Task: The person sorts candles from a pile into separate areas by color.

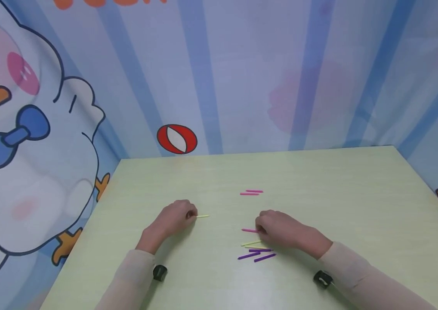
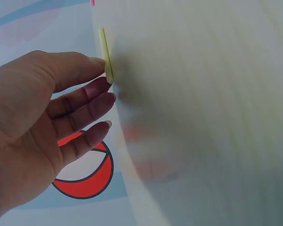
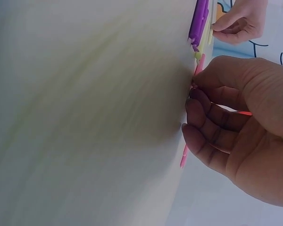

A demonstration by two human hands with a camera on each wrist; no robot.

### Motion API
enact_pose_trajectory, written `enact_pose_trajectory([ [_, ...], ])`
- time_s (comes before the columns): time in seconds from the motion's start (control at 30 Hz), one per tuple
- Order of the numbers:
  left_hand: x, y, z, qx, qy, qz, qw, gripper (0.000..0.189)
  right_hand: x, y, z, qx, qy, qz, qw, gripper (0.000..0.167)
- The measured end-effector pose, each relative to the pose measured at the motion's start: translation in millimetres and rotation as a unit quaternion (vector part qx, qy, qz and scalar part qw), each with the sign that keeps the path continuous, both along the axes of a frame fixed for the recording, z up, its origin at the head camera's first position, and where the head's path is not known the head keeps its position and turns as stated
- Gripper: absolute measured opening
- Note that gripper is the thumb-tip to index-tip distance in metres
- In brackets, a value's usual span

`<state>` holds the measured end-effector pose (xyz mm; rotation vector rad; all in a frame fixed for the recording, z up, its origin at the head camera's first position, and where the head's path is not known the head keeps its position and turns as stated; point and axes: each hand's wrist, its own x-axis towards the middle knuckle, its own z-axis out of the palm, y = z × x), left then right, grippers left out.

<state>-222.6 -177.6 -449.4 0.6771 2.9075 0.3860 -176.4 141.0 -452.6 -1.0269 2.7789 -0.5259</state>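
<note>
Stick [image 1: 203, 216] in left grip [image 1: 174, 217] — yellow; pink stick [image 1: 249, 230] — right grip [image 1: 281, 229].

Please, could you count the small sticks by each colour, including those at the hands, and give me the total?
Pink sticks: 3
Yellow sticks: 3
Purple sticks: 3
Total: 9

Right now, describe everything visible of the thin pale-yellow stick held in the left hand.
The thin, straight, pale-yellow stick looks smooth, with a dark line along one side; its material cannot be told. The left hand pinches it near one end between thumb and fingertips; the free end points toward the person's right, nearly level in the head view. It is over the pale wood-grained table; whether it touches the top is unclear.
</note>
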Motion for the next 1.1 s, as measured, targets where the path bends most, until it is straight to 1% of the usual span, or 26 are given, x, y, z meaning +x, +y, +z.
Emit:
enact_pose_trajectory([
  [0.13,2.5,2.0,4.2,0.005,0.013,-0.01,0.9999,0.008,0.4,-0.6,0.2,-0.001,-0.002,0.0,1.0,0.01],
  [0.27,6.9,10.4,12.3,0.014,0.01,-0.021,0.9996,0.009,0.1,-0.5,-0.1,0.0,-0.006,-0.003,1.0,0.01],
  [0.43,12.9,26.2,20.5,0.027,0.014,-0.057,0.9979,0.01,-0.4,-1.1,-0.5,0.003,-0.012,-0.009,0.9999,0.009],
  [0.57,15.6,38.7,21.8,0.033,0.016,-0.079,0.9962,0.012,-0.7,-1.1,-0.7,0.005,-0.012,-0.009,0.9999,0.01],
  [0.7,18.7,51.1,22.5,0.037,0.01,-0.086,0.9956,0.014,-1.5,-0.8,-1.9,0.004,-0.006,-0.005,1.0,0.011],
  [0.87,25.6,67.2,22.9,0.026,0.0,-0.096,0.9951,0.015,-2.1,-1.2,-1.3,0.005,-0.003,-0.002,1.0,0.011],
  [1.0,31.0,79.2,21.1,0.018,-0.006,-0.111,0.9937,0.016,-1.6,-1.4,0.7,0.002,-0.002,0.0,1.0,0.011],
  [1.1,34.8,85.8,17.7,0.012,-0.005,-0.122,0.9925,0.016,-1.2,-1.6,0.8,0.004,-0.001,0.003,1.0,0.011],
])
